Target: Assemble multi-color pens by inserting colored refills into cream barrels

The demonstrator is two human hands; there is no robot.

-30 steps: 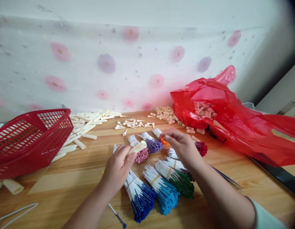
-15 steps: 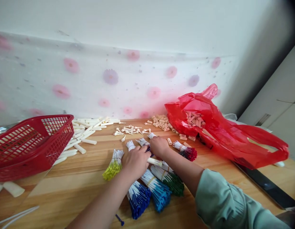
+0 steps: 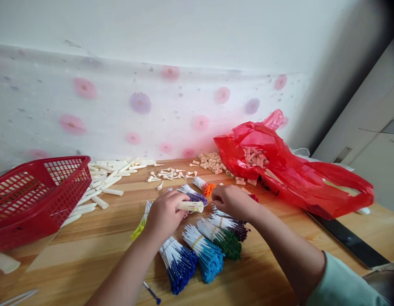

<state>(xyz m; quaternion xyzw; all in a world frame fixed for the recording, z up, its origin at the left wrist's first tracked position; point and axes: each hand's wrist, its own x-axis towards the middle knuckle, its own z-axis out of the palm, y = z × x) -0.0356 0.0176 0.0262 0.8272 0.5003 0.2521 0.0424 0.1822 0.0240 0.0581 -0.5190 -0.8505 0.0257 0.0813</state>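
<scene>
My left hand (image 3: 167, 211) is closed around a cream tube (image 3: 191, 206), its open end pointing right. Just right of the tube, my right hand (image 3: 230, 199) has its fingers pinched; a thin stick seems to run from them toward the tube, too small to make out well. Banded bundles of white sticks with coloured tips lie around and below the hands: orange (image 3: 205, 187), purple (image 3: 194, 194), yellow (image 3: 141, 223), dark blue (image 3: 179, 263), light blue (image 3: 205, 253), green (image 3: 222, 238) and dark maroon (image 3: 233, 225). A single blue-tipped stick (image 3: 152, 293) lies near the front.
At left, a red basket (image 3: 71, 187) stands beside a pile of cream tubes (image 3: 103, 180). Small pale pointed pieces (image 3: 168, 174) and peach cylinders (image 3: 212, 161) lie behind. A red plastic bag (image 3: 292, 182) and a flat black object (image 3: 346, 240) are at right.
My right hand has moved right and nearer, off the back bundles, uncovering the orange one. My left hand has shifted left and turned the tube's end toward the camera. The view has shifted slightly.
</scene>
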